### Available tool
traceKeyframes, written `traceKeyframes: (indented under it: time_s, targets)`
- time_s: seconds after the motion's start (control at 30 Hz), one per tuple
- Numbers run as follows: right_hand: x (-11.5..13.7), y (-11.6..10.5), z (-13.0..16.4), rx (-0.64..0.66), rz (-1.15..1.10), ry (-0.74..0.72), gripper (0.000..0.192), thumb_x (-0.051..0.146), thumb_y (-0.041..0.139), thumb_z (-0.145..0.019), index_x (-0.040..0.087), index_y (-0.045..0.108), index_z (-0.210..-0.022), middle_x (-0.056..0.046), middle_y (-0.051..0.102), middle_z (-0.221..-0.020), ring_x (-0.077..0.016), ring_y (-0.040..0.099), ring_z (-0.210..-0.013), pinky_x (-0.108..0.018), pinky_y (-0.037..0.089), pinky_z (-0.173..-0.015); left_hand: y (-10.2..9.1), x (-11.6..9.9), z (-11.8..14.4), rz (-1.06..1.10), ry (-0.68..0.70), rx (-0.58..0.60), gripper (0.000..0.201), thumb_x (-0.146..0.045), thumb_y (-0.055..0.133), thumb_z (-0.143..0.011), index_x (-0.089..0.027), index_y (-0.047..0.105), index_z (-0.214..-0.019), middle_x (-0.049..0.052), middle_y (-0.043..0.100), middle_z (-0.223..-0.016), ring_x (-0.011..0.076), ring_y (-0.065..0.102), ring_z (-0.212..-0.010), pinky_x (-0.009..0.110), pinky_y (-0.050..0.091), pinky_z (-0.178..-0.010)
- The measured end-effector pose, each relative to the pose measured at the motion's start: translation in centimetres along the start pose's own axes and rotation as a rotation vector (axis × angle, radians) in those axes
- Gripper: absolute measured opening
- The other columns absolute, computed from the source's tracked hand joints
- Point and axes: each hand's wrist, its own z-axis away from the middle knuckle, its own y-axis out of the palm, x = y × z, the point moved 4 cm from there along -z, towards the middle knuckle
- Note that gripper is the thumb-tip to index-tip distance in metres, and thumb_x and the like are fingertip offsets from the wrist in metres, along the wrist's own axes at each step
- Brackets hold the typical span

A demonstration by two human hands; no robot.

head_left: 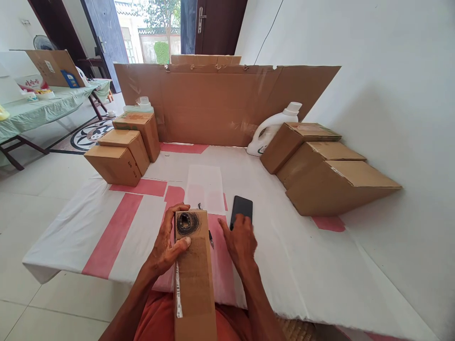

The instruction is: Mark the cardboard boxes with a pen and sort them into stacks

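Observation:
A long narrow cardboard box (194,279) rests lengthwise toward me, with a black scribbled patch (187,222) at its far end. My left hand (168,246) grips its left side, thumb on top. My right hand (239,239) hovers just right of the box with fingers spread, holding nothing, its fingertips touching or just over a black phone (241,208) lying flat. A pen (210,237) lies between the box and my right hand, partly hidden.
A white cloth with red stripes (117,232) covers the surface. Three stacked cartons (122,151) sit back left, three more (330,170) back right beside a white detergent jug (270,130). A cardboard sheet (220,102) stands behind. White paper (204,187) lies mid-table.

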Motion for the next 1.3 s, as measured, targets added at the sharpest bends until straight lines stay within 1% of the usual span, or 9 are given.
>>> traceKeyframes:
  time_s: [0.1,0.3,0.4,0.53,0.77,0.93,1.1,1.2,1.3]
  targets:
    - [-2.5,-0.9,-0.9,-0.060,0.000,0.159,0.059,0.048,0.065,-0.094,0.002,0.052,-0.130,-0.035,0.054,-0.133,-0.0492,0.051,-0.129,-0.052,0.049,-0.087,0.1,-0.1,-0.2,-0.001,0.000,-0.002,0.061,-0.046,0.067,-0.086,-0.026,0.047,-0.140,0.011,0.049,-0.147,0.0348,0.047,-0.138,0.049,0.035,-0.115]
    - [-4.7,-0.9,-3.2,-0.024,-0.213,0.261,0.073,0.051,0.083,-0.068,0.007,0.058,-0.120,-0.034,0.061,-0.129,-0.0485,0.060,-0.121,-0.051,0.054,-0.083,0.3,-0.2,-0.2,-0.023,0.003,-0.001,0.060,-0.047,0.066,-0.087,-0.026,0.048,-0.140,0.011,0.049,-0.147,0.0351,0.046,-0.138,0.049,0.035,-0.115]
    - [-5.0,-0.6,-4.1,0.018,-0.413,0.255,0.050,0.050,0.078,-0.068,0.017,0.062,-0.102,-0.020,0.073,-0.103,-0.0410,0.070,-0.100,-0.048,0.056,-0.074,0.2,-0.1,-0.1,-0.011,-0.006,-0.007,0.061,-0.047,0.067,-0.086,-0.026,0.048,-0.140,0.011,0.049,-0.147,0.0354,0.046,-0.138,0.049,0.035,-0.115]
    - [-4.7,-0.4,-3.8,0.136,-0.765,0.194,0.028,0.047,0.068,-0.076,0.022,0.061,-0.086,-0.005,0.071,-0.075,-0.0284,0.072,-0.074,-0.040,0.059,-0.062,0.0,0.1,0.1,-0.004,-0.016,-0.010,0.060,-0.047,0.067,-0.086,-0.026,0.048,-0.140,0.011,0.047,-0.149,0.0361,0.045,-0.139,0.050,0.034,-0.116]
    - [-1.2,-4.6,3.9,0.388,-1.461,0.019,0.044,0.045,0.080,-0.082,0.021,0.067,-0.117,-0.013,0.076,-0.120,-0.0280,0.078,-0.088,-0.044,0.066,-0.073,0.3,0.2,-0.1,-0.015,-0.014,-0.005,0.060,-0.043,0.067,-0.087,-0.026,0.048,-0.141,0.010,0.049,-0.148,0.0341,0.047,-0.138,0.047,0.036,-0.115]
    - [2.4,-7.1,10.3,0.559,-1.562,-0.121,0.032,0.046,0.072,-0.093,0.024,0.070,-0.116,-0.014,0.079,-0.112,-0.0269,0.078,-0.079,-0.040,0.064,-0.064,0.9,-0.8,-0.3,-0.024,0.025,0.010,0.061,-0.050,0.067,-0.087,-0.025,0.049,-0.139,0.011,0.052,-0.143,0.0354,0.049,-0.135,0.048,0.039,-0.113]
    - [5.5,-6.0,14.3,0.768,-1.623,-0.144,0.048,0.063,0.064,-0.093,0.029,0.069,-0.127,-0.013,0.078,-0.113,-0.0315,0.078,-0.084,-0.048,0.064,-0.073,0.7,-1.0,0.4,-0.097,0.051,-0.038,0.059,-0.059,0.064,-0.090,-0.025,0.052,-0.136,0.010,0.058,-0.133,0.0322,0.056,-0.122,0.046,0.046,-0.108]
    - [6.5,-4.4,15.2,0.870,-1.726,-0.061,0.070,0.081,0.053,-0.090,0.030,0.067,-0.136,-0.013,0.078,-0.110,-0.0333,0.076,-0.082,-0.050,0.063,-0.074,0.2,-0.1,0.9,-0.163,0.008,-0.122,0.048,-0.061,0.057,-0.094,-0.023,0.062,-0.121,0.008,0.065,-0.109,0.0289,0.060,-0.106,0.045,0.052,-0.101]
    - [6.9,-2.7,15.5,0.997,-1.779,0.028,0.078,0.089,0.046,-0.087,0.027,0.076,-0.124,-0.013,0.079,-0.107,-0.0324,0.075,-0.083,-0.048,0.063,-0.077,0.0,1.0,1.1,-0.182,-0.035,-0.149,0.041,-0.056,0.054,-0.096,-0.023,0.067,-0.116,0.006,0.066,-0.093,0.0283,0.060,-0.099,0.046,0.054,-0.098]
